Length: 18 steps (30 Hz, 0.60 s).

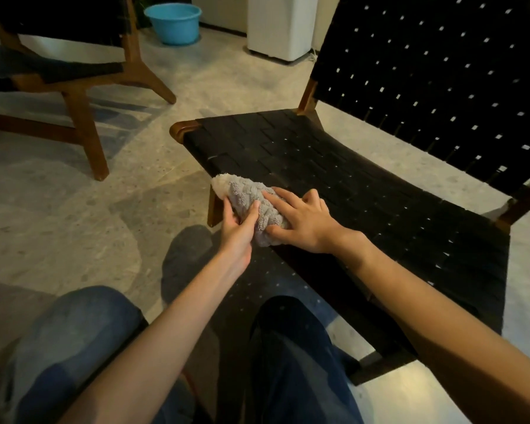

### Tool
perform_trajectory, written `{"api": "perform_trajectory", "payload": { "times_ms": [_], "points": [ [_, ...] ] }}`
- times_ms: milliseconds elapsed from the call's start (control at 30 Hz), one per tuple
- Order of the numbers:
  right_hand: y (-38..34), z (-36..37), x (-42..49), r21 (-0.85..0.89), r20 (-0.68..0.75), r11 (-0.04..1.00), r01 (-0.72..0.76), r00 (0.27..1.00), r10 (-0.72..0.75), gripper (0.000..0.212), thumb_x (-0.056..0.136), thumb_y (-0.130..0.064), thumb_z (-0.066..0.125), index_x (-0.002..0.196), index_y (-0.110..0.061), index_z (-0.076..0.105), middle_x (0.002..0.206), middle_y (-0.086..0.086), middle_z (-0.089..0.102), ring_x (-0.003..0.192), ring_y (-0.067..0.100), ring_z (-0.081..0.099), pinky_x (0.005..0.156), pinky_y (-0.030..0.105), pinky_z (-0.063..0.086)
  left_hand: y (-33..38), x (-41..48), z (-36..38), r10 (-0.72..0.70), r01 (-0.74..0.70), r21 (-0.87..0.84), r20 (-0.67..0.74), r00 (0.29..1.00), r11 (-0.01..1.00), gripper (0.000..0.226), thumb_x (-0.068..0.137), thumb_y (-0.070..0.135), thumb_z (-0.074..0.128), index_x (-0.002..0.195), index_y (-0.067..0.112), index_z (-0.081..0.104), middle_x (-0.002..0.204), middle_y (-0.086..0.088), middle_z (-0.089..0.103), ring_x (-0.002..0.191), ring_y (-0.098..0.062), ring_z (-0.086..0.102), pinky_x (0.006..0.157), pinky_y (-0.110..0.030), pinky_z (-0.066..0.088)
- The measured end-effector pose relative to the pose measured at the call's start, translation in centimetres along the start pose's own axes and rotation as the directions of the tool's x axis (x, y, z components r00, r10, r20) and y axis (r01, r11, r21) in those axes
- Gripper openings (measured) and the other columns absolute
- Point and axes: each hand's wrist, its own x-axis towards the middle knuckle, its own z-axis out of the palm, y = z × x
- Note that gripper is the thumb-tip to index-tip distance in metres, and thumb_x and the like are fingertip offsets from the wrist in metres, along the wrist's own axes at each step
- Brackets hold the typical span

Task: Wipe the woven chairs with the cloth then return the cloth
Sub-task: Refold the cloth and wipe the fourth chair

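Grey cloth [254, 206] bunched at front-left edge of woven chair seat [334, 172], long axis running along that edge; left hand [237, 228] grip pinches its near side, right hand [303, 218] presses flat on top, seat stretching right

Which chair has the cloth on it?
The near chair, on the right. The grey cloth lies on its seat's front edge under both hands. The far chair, on the left, has no cloth.
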Motion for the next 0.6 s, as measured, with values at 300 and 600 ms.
{"api": "perform_trajectory", "payload": {
  "times_ms": [300, 600],
  "points": [
    [0.5, 0.6, -1.9, 0.009, -0.057, 1.000, -0.012, 0.998, 0.012, 0.064, 0.094, -0.060, 0.035, 0.150, -0.042, 0.011, 0.157, -0.013, 0.016, 0.113, 0.022, 0.026, 0.091, 0.030, 0.020, -0.4, -0.7, 0.1, -0.023, 0.023, -0.002, 0.061, 0.998, 1.000, 0.073, 0.091, 0.014, 0.059, 0.150, 0.030, 0.019, 0.146, -0.004, 0.041, 0.130, -0.022, 0.045, 0.103, -0.041, 0.044],
    [-0.3, 0.6, -2.0, -0.012, -0.051, 0.999, 0.032, 0.998, -0.032, 0.063, 0.097, -0.053, 0.035, 0.152, -0.037, 0.010, 0.158, -0.010, 0.013, 0.113, 0.023, 0.027, 0.096, 0.032, 0.024, -0.6, -1.1, 0.0, -0.015, 0.014, 0.027, 0.061, 0.998, 1.000, 0.060, 0.094, 0.013, 0.054, 0.148, 0.023, 0.028, 0.143, -0.006, 0.046, 0.128, -0.021, 0.048, 0.103, -0.040, 0.044]
  ]
}}
